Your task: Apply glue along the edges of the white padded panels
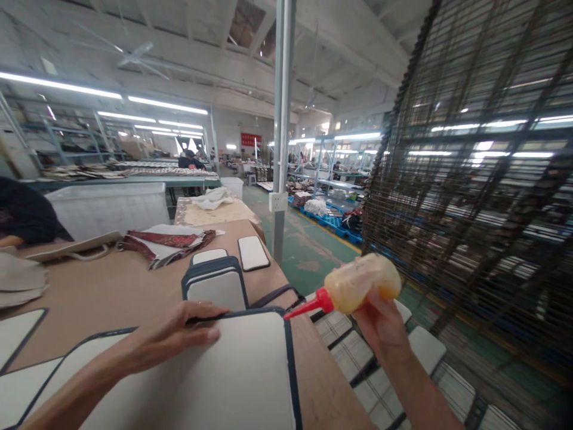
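My right hand [378, 316] is wrapped around a squeeze bottle [353, 282] of yellowish liquid, tilted down to the left. Its red nozzle [308, 306] reaches the upper right corner of a white panel [242, 364] with a dark blue edge strip. My left hand [197, 328] pinches the far edge of that panel, thumb on the white face, fingers at the strip. Just beyond lie stacked smaller panels [217, 286] with the same dark edging, and a single small white panel [253, 253] sits near the table's right edge.
Folded patterned fabric [168, 242] lies on the brown table [102, 280]. More edged panels [27, 382] are at the left. A dark-sleeved person [27, 212] is at far left by a white bin [111, 206]. A metal pole [281, 119] and wire rack [474, 179] stand ahead and right.
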`<action>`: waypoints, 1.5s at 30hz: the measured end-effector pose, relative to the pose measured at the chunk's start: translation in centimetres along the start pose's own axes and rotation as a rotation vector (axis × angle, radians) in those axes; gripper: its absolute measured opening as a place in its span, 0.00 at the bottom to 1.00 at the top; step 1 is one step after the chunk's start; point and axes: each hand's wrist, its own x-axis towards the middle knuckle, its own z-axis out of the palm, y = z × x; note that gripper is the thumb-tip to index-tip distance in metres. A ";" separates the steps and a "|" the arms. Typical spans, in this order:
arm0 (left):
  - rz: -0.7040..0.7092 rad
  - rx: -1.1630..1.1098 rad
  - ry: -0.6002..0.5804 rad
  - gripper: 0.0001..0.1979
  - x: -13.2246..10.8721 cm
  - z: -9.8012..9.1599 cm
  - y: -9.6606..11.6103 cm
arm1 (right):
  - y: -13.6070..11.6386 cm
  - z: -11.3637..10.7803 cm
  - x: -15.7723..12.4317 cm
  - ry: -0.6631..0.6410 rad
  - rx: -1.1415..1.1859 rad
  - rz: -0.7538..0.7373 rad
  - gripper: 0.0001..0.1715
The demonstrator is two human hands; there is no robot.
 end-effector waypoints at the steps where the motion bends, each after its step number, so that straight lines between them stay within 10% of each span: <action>1: -0.009 -0.022 0.030 0.20 -0.2 0.0 0.2 | 0.0 0.1 0.1 -0.027 -0.012 -0.005 0.36; 24: 0.004 -0.104 -0.046 0.22 -0.3 -0.2 -0.2 | -1.1 -0.2 -1.0 -0.155 -0.065 0.000 0.42; 35: -0.082 -0.207 -0.297 0.23 -0.8 -1.5 1.4 | -0.9 -1.3 -1.7 -0.219 -0.103 0.076 0.34; 45: -0.099 -0.294 -0.153 0.23 -0.7 -0.5 -0.6 | -1.0 0.0 -2.5 -0.209 -0.080 0.082 0.40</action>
